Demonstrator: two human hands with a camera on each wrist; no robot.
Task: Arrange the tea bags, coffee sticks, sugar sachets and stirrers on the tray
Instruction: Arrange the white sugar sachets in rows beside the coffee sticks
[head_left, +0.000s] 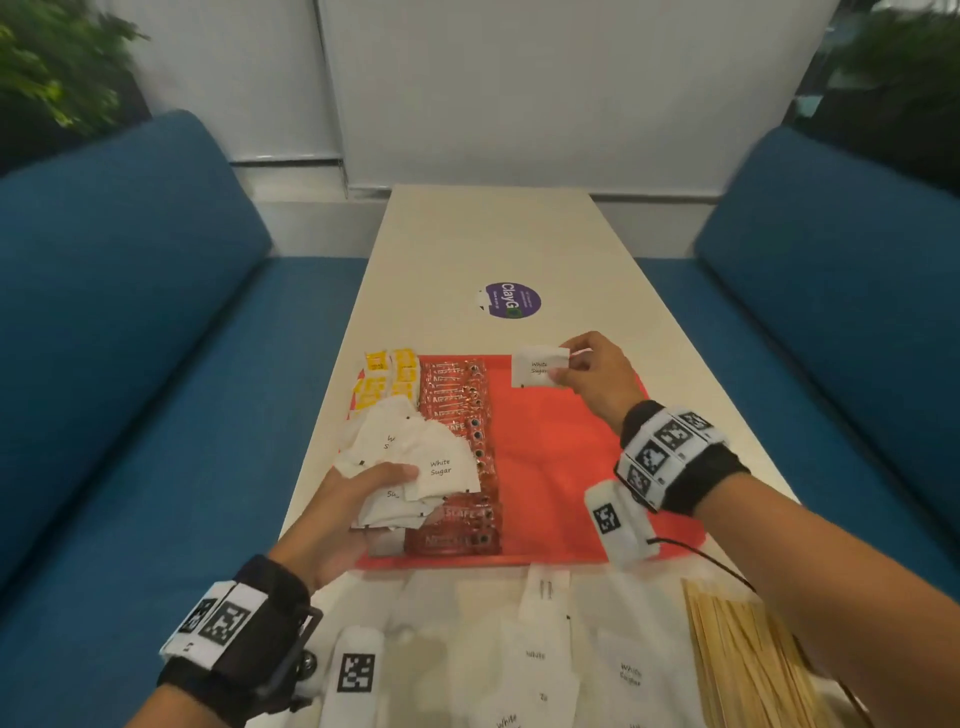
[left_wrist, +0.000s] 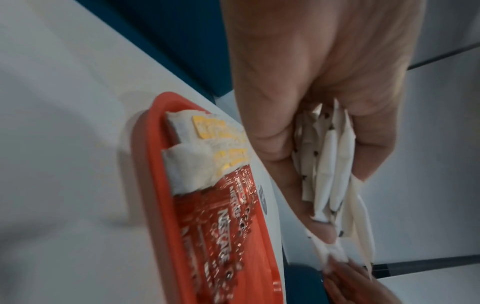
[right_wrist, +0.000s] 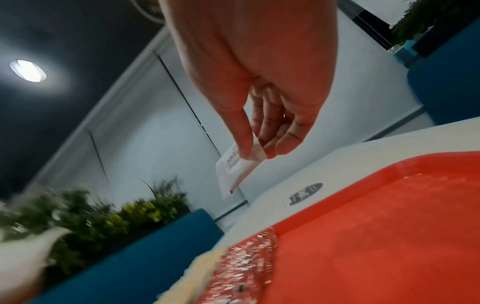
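Note:
A red tray (head_left: 550, 467) lies on the white table. Yellow tea bags (head_left: 387, 376) fill its far left corner, and a column of red coffee sticks (head_left: 462, 447) runs beside them. My left hand (head_left: 358, 499) grips a fanned bunch of white sugar sachets (head_left: 415, 457) above the tray's left side; the left wrist view shows the sachets (left_wrist: 330, 170) edge-on in my palm. My right hand (head_left: 587, 371) pinches a single white sugar sachet (head_left: 537, 366) over the tray's far edge, also seen as the sachet (right_wrist: 233, 170) hanging from thumb and fingers.
More loose sugar sachets (head_left: 550, 654) lie on the table in front of the tray. A bundle of wooden stirrers (head_left: 743, 660) sits at the near right. A purple round sticker (head_left: 511, 301) marks the table beyond the tray. Blue sofas (head_left: 130, 322) flank both sides.

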